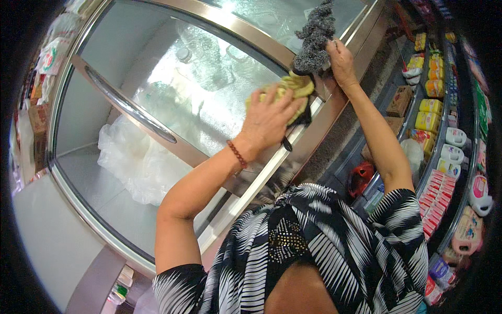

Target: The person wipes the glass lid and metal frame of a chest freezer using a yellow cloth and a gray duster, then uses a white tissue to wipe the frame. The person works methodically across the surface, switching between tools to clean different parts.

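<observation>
My left hand lies spread on a yellow-green cloth, over the corner of a glass lid with a metallic frame. A dark item shows partly beneath the cloth. My right hand is up at the freezer's edge with its fingers curled, beside a bundle of grey metallic scourer-like mesh. Whether those fingers grip the bundle or the edge cannot be told. Through the glass, a crumpled clear plastic bag shows inside the chest freezer.
A long dark handle runs along the lid's frame. To the right stand store shelves with yellow packs, white bottles, red-and-white boxes and a red plastic bag. More bagged goods are at the far left.
</observation>
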Demonstrator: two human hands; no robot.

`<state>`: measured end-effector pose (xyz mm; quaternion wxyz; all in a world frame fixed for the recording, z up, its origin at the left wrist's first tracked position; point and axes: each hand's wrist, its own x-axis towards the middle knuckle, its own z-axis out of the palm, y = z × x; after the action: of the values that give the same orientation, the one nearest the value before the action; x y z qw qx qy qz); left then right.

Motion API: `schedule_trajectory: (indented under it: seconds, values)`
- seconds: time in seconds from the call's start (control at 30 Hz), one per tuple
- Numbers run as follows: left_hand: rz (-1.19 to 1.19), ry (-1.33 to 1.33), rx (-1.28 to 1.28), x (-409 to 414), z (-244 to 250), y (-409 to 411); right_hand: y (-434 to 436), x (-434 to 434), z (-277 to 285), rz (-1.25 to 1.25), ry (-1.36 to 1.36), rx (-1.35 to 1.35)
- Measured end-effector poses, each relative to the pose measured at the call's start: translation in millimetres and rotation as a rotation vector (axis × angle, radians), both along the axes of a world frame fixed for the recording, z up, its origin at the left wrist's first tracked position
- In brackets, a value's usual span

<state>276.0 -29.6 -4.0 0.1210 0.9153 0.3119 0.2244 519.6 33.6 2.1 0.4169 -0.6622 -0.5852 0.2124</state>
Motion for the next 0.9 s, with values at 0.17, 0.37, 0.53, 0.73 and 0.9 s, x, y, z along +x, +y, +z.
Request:
schedule_trajectory:
  seconds: [0.17, 0.37, 0.53, 0.73, 0.9]
  values:
    - [0.326, 0.280, 0.150, -99, -19, 50, 4, -14, -4, -0.012, -0.044, -0.022]
    - [0.748, 1.174, 0.398, -350, 51, 77, 26, -57, -26, 0.017, -0.007, -0.025]
    - [0.906, 0.798, 0.106, -319, 77, 24, 27, -72, -39, 0.001, -0.077, -0.021]
    - [0.511, -0.032, -0.291, -162, 36, 9, 36, -98, -33, 0.054, -0.071, -0.073]
    - [0.216, 0.163, -0.250, -73, -6, 46, 43, -106, -25, 0.099, -0.056, -0.044]
